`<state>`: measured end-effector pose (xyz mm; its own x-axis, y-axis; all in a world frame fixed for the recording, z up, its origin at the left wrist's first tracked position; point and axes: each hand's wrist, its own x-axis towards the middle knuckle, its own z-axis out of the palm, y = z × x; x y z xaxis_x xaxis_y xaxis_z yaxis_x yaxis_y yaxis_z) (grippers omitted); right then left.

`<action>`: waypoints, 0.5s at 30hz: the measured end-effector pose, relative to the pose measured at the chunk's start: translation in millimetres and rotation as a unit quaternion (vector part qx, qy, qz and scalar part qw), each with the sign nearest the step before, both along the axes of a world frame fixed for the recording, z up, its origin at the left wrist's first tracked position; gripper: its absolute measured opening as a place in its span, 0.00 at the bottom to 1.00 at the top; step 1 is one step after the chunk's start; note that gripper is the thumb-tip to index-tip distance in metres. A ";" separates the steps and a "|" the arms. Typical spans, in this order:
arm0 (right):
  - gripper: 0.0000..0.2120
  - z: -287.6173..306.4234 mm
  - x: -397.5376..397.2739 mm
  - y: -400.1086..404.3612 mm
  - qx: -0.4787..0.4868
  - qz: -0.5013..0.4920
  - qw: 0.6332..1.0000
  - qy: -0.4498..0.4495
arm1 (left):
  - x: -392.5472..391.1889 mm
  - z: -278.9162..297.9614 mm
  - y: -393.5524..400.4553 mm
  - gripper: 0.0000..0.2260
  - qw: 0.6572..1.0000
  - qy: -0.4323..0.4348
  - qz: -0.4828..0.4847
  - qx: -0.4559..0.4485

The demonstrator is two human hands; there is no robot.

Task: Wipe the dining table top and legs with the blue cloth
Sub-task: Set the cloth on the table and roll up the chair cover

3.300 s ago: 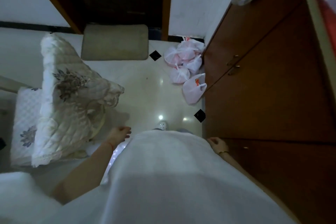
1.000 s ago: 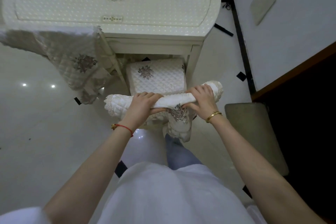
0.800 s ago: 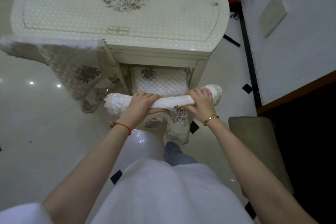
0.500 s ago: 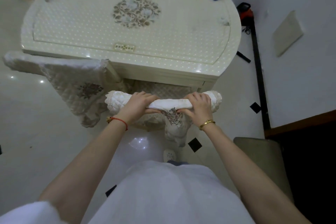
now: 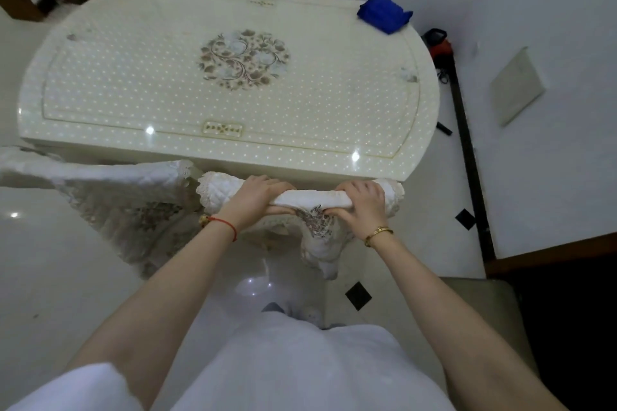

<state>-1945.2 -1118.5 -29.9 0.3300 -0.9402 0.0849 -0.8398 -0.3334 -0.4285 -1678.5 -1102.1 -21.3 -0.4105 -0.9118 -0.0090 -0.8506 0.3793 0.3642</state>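
the dining table [image 5: 133,83] stands pale and dotted, the quilted chair back [image 5: 310,198] at its near edge, gripped by the left hand [image 5: 255,198] and right hand [image 5: 362,203]. the blue cloth [image 5: 384,13] lies on the table's far right corner.

Hands [image 5: 310,202] grip chair back [image 5: 307,198]; blue cloth [image 5: 384,13] on table [image 5: 133,83].

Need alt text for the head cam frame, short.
Both hands, left hand and right hand, grip the padded top rail of a quilt-covered chair at the near edge of a cream oval dining table. A folded blue cloth lies untouched at the table's far right corner.
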 end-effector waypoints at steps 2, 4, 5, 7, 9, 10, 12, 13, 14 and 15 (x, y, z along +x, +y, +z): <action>0.30 1.3 6.6 -4.5 0.009 -0.003 1.000 0.002 | 7.2 1.6 -6.8 0.34 1.000 -0.003 -0.006 0.009; 0.30 0.8 13.4 -6.0 0.011 -0.008 1.000 0.003 | 15.2 0.0 -10.7 0.32 1.000 -0.003 -0.011 0.013; 0.30 1.0 16.0 -6.4 0.013 -0.010 1.000 0.003 | 18.4 -0.8 -12.0 0.30 1.000 -0.002 -0.015 0.012; 0.30 1.6 18.3 -7.1 0.020 -0.014 1.000 0.005 | 21.1 -0.8 -13.7 0.28 1.000 -0.005 -0.023 0.006; 0.30 1.8 18.2 -6.9 0.027 -0.013 0.999 0.011 | 20.4 0.5 -12.8 0.28 1.000 -0.009 -0.029 -0.002; 0.31 1.9 18.3 -6.5 0.032 -0.011 0.999 0.014 | 20.0 1.7 -11.9 0.29 0.999 -0.010 -0.030 -0.003; 0.31 1.9 18.9 -4.8 0.039 -0.012 0.999 0.013 | 20.5 4.4 -9.5 0.33 0.999 -0.011 -0.030 0.002; 0.32 1.7 19.4 -3.7 0.043 -0.015 0.999 0.011 | 21.0 4.8 -8.4 0.35 1.000 -0.009 -0.029 0.004; 0.32 2.3 20.0 -2.2 0.047 -0.021 0.999 0.008 | 21.1 5.3 -7.5 0.36 1.000 -0.006 -0.028 0.005; 0.32 3.0 20.6 0.2 0.050 -0.027 0.998 0.004 | 21.0 5.8 -6.6 0.38 1.000 -0.004 -0.026 0.005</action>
<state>-1924.7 -1118.3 -26.9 0.2790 -0.9602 -0.0119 -0.8586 -0.2439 -0.4509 -1657.5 -1108.7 -15.5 -0.4566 -0.8894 -0.0216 -0.8327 0.4187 0.3623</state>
